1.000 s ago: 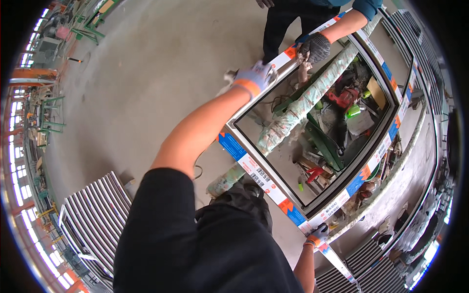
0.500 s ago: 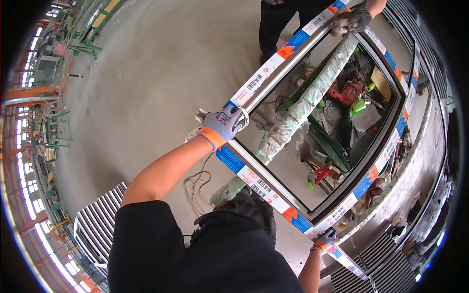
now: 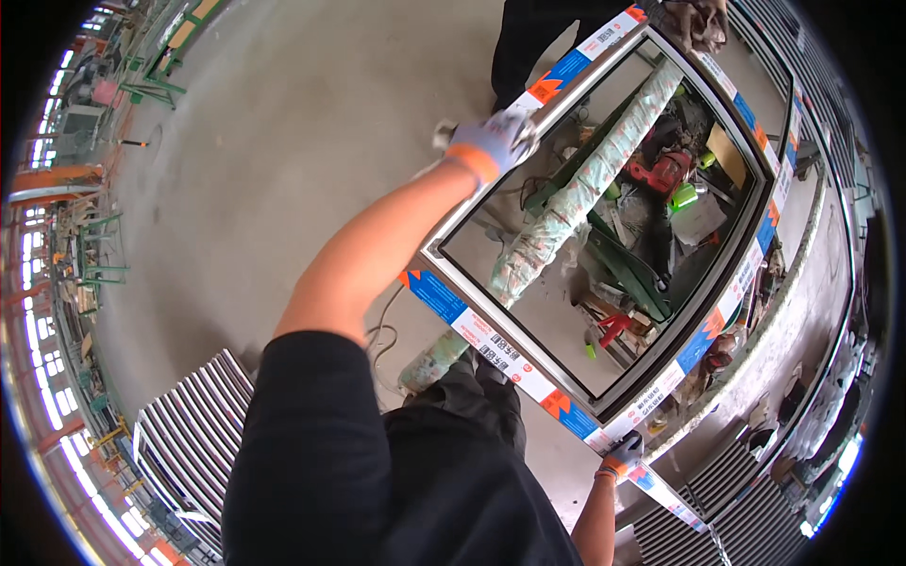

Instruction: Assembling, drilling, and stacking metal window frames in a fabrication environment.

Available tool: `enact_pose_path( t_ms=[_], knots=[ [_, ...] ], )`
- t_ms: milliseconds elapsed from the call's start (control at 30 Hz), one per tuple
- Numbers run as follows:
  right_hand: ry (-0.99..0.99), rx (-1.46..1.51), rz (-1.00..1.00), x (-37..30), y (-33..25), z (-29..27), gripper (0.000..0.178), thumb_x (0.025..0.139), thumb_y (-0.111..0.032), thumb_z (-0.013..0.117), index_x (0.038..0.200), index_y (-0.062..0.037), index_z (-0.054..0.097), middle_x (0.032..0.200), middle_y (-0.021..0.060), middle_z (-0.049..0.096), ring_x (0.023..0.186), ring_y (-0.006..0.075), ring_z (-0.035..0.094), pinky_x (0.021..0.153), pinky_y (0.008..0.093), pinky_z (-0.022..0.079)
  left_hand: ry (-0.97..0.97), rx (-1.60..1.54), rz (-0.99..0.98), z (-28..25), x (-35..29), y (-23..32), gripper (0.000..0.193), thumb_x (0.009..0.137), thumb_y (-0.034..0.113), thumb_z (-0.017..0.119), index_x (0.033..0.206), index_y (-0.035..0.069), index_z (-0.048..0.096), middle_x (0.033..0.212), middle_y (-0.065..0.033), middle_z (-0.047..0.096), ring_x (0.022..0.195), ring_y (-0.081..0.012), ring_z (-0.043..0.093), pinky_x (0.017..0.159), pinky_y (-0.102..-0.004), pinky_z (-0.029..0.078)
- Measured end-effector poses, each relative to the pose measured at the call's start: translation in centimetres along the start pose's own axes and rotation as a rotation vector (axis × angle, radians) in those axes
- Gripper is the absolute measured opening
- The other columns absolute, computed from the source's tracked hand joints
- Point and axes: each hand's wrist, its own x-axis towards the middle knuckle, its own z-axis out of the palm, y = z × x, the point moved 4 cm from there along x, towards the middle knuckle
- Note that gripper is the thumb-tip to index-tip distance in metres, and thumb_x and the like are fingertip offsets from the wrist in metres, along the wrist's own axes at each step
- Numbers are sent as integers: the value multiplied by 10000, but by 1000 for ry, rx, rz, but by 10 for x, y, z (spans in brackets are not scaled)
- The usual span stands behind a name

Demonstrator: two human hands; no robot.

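Observation:
A large metal window frame [image 3: 557, 420], with blue, white and orange printed protective film on its outer faces, spans the middle and right. Its pane shows the things beneath it. My left hand [image 3: 486, 149], in a grey and orange work glove, is closed on a whitish rag [image 3: 525, 143] against the frame's far left side, slightly blurred. My right hand [image 3: 623, 457], gloved too, grips the frame's near corner. At the far corner is another person's gloved hand with a brown cloth [image 3: 696, 24].
A wrapped pole [image 3: 576, 203] runs beneath the frame. Under the pane lie a red power tool [image 3: 664, 173], green strips and loose scraps. Slatted panels [image 3: 193, 443] stand at the lower left, with more along the right. A cord [image 3: 382, 340] lies on the floor near my legs.
My left hand has slid with the rag along the frame's left side, away from me, uncovering the left corner. My right hand stays at the near corner. The other person's hand has shifted farther back.

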Motion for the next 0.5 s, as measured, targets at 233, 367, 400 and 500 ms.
enact_pose_path(
  t_ms=[233,367,400,500],
  knots=[
    [-28,-88,-26,2,-12,-6,339,950,-237,467,805,16,640,786,196,629,736,377,587,687,477,421,-186,69,150,-34,-132,-29,461,852,430,656,1235,177,607,1172,-73,639,931,-275,667,800,-403,532],
    [25,-80,-43,-2,-10,-7,326,952,-220,486,843,44,644,786,188,640,708,336,582,675,442,438,-93,-3,22,-16,-54,-5,520,898,432,580,1333,154,521,1312,-112,591,1130,-299,613,944,-466,481],
    [-6,-31,-31,1,-4,0,319,954,-210,482,844,43,641,779,186,636,695,330,570,671,435,439,79,54,89,8,-22,-18,497,932,442,525,1343,163,514,1308,-116,592,1138,-287,613,949,-446,484],
    [-29,-5,-31,-1,4,0,282,949,-178,478,825,30,623,755,178,613,660,316,539,656,422,435,-132,86,99,-14,65,24,496,955,476,475,1366,200,489,1308,-108,592,1152,-296,604,930,-436,491]
  ],
)
